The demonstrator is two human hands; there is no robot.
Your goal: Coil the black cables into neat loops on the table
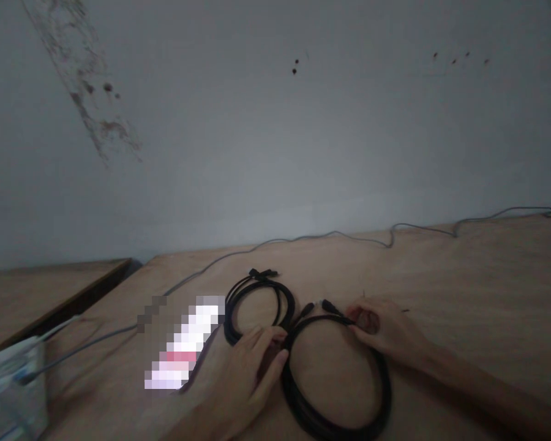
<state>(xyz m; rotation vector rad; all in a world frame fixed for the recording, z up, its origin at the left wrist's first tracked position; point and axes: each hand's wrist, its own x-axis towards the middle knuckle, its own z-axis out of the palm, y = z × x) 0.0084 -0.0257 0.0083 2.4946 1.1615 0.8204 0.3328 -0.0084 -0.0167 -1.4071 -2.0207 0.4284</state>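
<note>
Left hand (229, 386) on cable (284, 300), pixelated object (183, 343) beside

No lettering, brand or number can be read anywhere in the view. A pixelated white-and-pink patch (181, 346) on the pale wooden desk (463, 294), just left of centre at the bottom of the frame, hides whatever lies there. The translucent plastic packet (9, 383) at the lower left of the frame carries faint blue marks, too blurred to read. The plugs of the two coiled black cables (384, 386) show no legible marking.
</note>
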